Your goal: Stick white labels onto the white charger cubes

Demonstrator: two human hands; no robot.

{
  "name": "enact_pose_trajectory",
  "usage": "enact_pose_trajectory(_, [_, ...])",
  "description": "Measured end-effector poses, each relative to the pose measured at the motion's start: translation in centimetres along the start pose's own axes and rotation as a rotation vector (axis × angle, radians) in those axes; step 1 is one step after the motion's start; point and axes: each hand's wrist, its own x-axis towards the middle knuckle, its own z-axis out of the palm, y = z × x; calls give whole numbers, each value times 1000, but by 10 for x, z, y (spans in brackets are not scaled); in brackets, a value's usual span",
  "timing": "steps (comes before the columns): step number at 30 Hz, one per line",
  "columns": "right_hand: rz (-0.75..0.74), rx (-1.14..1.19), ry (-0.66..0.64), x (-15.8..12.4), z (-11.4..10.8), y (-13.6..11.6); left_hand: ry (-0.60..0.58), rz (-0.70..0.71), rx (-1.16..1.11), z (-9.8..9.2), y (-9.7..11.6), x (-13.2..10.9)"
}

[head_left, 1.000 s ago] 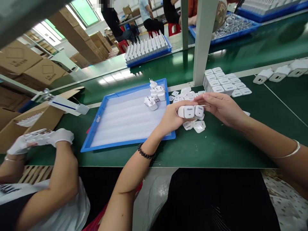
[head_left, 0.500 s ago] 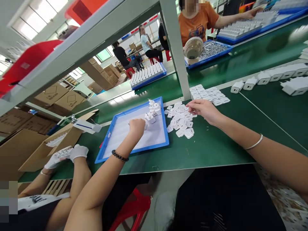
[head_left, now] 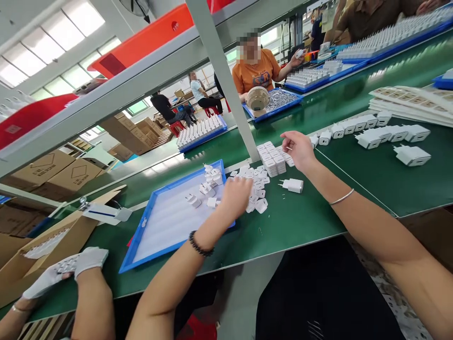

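Furthest left: a co-worker's gloved hands point(head_left: 67, 271), well apart from the person's own, hold a row of small white parts beside an open cardboard box point(head_left: 38, 245).
Left of the left hand: a blue tray point(head_left: 139, 232) with a white lining lies on the green table point(head_left: 300, 222). White chargers point(head_left: 208, 186) cluster in its far corner, just beside the hand, most with prongs up.
Left hand: the left hand point(head_left: 235, 196) is palm down and seen from the back. Its fingers curl downward where the tray's right rim meets the loose pile. Whether it has hold of anything cannot be told. A dark beaded bracelet sits on the wrist.
Between the hands: a loose pile point(head_left: 257, 189) of small flat white pieces lies on the table, its near edge at the left fingertips. A single charger point(head_left: 293, 185) lies on its side just right of the pile, nearer than the right hand, and neither hand touches it.
By the right hand: neat stacks point(head_left: 272, 159) of the same white pieces stand just left of the fingertips.
Right hand: the right hand point(head_left: 299, 148) hangs a little above the table, fingers loosely spread and pointing left over the stacks. Nothing shows in its grasp. A thin metal bangle circles the forearm.
Right of the right hand: a row of chargers point(head_left: 368, 127) lies on the belt, with a lone charger point(head_left: 412, 155) nearer the person and flat printed sheets point(head_left: 406, 99) beyond.
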Motion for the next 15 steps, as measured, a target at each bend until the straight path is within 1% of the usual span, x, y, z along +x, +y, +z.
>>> enact_pose_trajectory(2, [-35,-107,93,12,-8,0,3,175,-112,13,33,22])
enact_pose_trajectory(3, [-53,-170,136,18,-12,0,19,239,-163,20,47,33])
enact_pose_trajectory(5, [-89,-313,213,29,-21,0,52,310,-256,33,68,54])
enact_pose_trajectory(7, [-126,-476,285,37,-32,0,72,328,-344,42,80,69])
enact_pose_trajectory(9, [-145,-653,364,42,-45,-1,83,324,-431,47,84,76])
enact_pose_trajectory(11, [-124,-822,460,45,-58,-3,92,318,-526,49,81,73])
enact_pose_trajectory(13, [-68,-962,562,47,-73,-6,95,311,-639,48,74,63])
enact_pose_trajectory(15, [16,-1067,659,50,-90,-11,88,299,-771,47,63,48])
